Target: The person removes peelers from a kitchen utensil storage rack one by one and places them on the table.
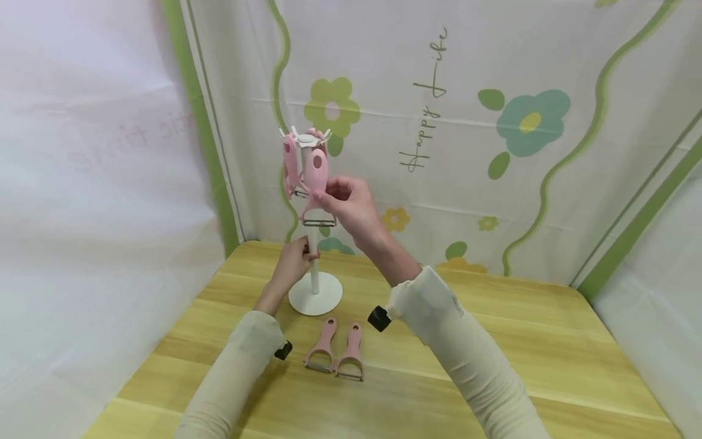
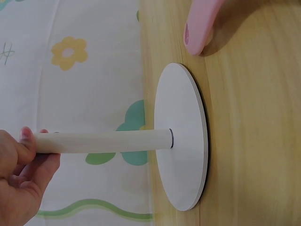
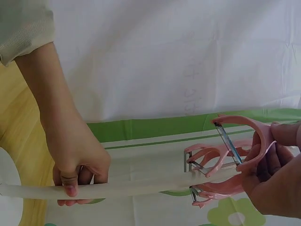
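Observation:
A white stand (image 1: 303,300) with a round base, an upright pole and a ring of hooks on top stands on the table. My left hand (image 1: 292,263) grips its pole; the left wrist view shows fingers and thumb round the pole (image 2: 103,142). Up by the hooks, my right hand (image 1: 353,206) pinches a pink peeler (image 1: 316,177), handle hole uppermost and blade below. Whether that hole is over a hook I cannot tell. Other pink peelers, among them one at the left (image 1: 289,160), hang from the stand; in the right wrist view they cluster behind the held peeler (image 3: 254,129).
Two more pink peelers, a left one (image 1: 327,334) and a right one (image 1: 354,344), lie side by side on the wooden table (image 1: 466,378) in front of the base. A printed cloth (image 1: 455,201) hangs behind the table, with white cloth at both sides.

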Demonstrator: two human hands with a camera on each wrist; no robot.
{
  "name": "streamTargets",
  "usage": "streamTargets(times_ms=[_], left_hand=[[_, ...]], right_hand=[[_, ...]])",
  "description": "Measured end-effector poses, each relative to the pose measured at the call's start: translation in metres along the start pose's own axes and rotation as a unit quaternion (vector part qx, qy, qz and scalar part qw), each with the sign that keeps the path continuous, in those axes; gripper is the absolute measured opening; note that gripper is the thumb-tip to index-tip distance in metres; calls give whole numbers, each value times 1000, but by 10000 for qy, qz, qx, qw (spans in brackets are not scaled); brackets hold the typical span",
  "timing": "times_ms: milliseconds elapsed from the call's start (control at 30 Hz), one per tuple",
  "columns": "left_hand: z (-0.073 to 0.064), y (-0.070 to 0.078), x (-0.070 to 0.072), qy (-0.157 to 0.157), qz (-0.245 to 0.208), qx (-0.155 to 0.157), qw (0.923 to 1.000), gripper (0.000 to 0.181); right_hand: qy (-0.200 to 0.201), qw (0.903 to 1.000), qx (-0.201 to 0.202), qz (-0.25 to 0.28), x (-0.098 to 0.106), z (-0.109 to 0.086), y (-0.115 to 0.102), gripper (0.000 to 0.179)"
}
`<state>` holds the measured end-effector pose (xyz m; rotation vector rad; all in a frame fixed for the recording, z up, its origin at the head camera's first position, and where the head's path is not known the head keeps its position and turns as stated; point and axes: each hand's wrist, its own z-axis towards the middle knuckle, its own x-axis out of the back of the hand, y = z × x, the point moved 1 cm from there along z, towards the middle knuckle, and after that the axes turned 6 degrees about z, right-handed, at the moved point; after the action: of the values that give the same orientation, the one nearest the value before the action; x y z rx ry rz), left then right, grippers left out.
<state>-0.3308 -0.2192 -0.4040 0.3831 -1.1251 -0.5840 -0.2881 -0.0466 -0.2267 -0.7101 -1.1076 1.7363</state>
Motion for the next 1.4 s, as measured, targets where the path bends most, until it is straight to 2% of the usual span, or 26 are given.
streamTargets(times_ms=[367,667,867,1233,1400], left_hand=[[1,-2,-1,115,41,-132,9998,9],[-1,-2,0,69,-35,-86,9999,14],[1,-1,0,124,44,-234,9996,11],[3,-3,0,82,-94,-169,9998,12],[3,-2,-1,97,-62,-186,9998,11]], right_hand=[[84,9999,3,126,17,-19,11,17],[160,9997,-161,1,27,-31,22,18],[215,9995,-214,-6,35,-38,31,18],[140,9979,-618,108,44,-53,41,19],[225,9963,-806,170,47,-60,48,18]])
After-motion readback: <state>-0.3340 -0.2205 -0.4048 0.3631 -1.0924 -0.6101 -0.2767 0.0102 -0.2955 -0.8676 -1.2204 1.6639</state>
